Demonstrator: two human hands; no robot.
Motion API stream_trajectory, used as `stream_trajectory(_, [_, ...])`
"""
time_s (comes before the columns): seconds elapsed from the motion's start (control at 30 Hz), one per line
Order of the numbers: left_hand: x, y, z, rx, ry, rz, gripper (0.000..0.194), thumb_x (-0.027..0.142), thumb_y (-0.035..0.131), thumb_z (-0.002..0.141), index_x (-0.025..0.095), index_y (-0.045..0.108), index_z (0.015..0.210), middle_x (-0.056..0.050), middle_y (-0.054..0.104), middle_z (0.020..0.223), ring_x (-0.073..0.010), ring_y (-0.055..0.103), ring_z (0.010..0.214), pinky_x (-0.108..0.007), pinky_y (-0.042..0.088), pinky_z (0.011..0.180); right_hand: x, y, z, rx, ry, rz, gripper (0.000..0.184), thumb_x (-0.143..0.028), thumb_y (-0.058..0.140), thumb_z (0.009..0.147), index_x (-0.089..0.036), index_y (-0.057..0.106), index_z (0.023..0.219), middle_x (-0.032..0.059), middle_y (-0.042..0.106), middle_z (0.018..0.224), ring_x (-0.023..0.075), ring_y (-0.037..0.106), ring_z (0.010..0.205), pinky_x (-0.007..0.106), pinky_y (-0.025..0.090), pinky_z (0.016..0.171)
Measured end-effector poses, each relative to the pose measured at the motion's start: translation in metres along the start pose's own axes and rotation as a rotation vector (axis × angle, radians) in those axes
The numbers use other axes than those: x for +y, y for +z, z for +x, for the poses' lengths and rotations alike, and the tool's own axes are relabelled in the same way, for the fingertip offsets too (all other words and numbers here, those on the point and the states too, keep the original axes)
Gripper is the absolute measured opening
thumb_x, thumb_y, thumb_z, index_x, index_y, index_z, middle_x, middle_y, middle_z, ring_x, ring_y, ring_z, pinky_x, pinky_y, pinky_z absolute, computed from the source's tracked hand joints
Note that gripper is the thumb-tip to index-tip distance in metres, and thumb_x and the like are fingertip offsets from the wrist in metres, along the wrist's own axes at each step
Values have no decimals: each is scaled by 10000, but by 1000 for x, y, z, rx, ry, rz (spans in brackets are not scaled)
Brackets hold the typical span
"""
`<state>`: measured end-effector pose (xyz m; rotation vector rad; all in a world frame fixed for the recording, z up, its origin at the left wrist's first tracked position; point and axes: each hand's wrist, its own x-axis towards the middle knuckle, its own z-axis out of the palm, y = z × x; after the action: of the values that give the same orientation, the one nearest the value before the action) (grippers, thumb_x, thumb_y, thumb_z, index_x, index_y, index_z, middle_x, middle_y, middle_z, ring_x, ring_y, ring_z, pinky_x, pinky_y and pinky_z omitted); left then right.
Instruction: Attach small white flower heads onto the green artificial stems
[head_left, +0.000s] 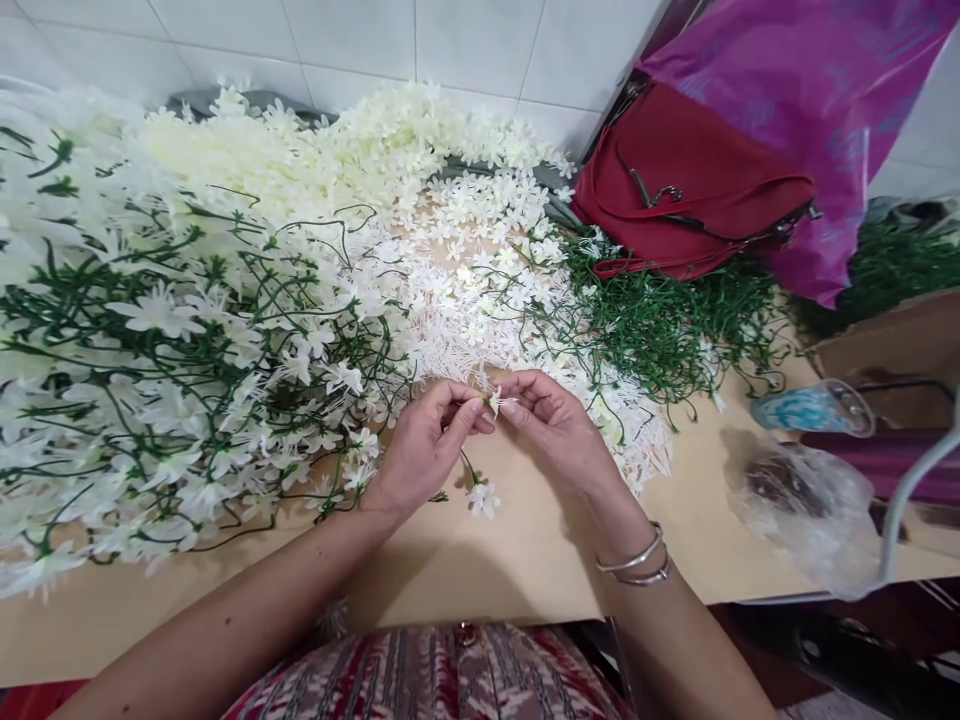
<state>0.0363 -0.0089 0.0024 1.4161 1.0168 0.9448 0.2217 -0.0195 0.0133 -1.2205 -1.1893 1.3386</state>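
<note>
Close together over the table, both hands meet at a small white artificial flower [495, 402]. My left hand [431, 440] pinches it at its base between thumb and forefinger. My right hand [551, 425] closes its fingertips on the thin white threads at the flower's front. Below my left hand hangs a green stem with a second white flower [484, 500] at its end; whether it joins the held one is hidden by the fingers. Just beyond my hands lie many loose white stamen threads [450, 345] and white blossoms [514, 205].
A big heap of white flowers on green stems [285, 330] fills the left side. Bare green stems [675, 320] lie at right under a red handbag [697, 180] and a purple plastic bag [810, 100]. A blue-patterned cup [806, 408] and a clear bag [802, 500] are far right.
</note>
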Motion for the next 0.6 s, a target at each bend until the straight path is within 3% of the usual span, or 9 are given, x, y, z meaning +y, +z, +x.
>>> stream_trajectory(0.23, [5, 0, 2, 7, -8, 53, 191, 352, 583, 1028, 180, 637, 964, -47, 790, 821, -160, 771, 771, -265, 603, 732, 8, 4, -1, 86, 36, -27, 181, -357, 829, 804, -235, 713, 871, -18, 633, 734, 149, 532, 669, 293, 410, 632])
stream_trajectory(0.6, [5, -1, 0, -7, 41, 149, 155, 287, 564, 1039, 184, 640, 953, -30, 784, 851, -145, 758, 789, -261, 566, 752, 5, 6, -3, 79, 34, -86, 160, -345, 797, 818, -224, 704, 867, -9, 647, 740, 160, 555, 688, 316, 452, 652])
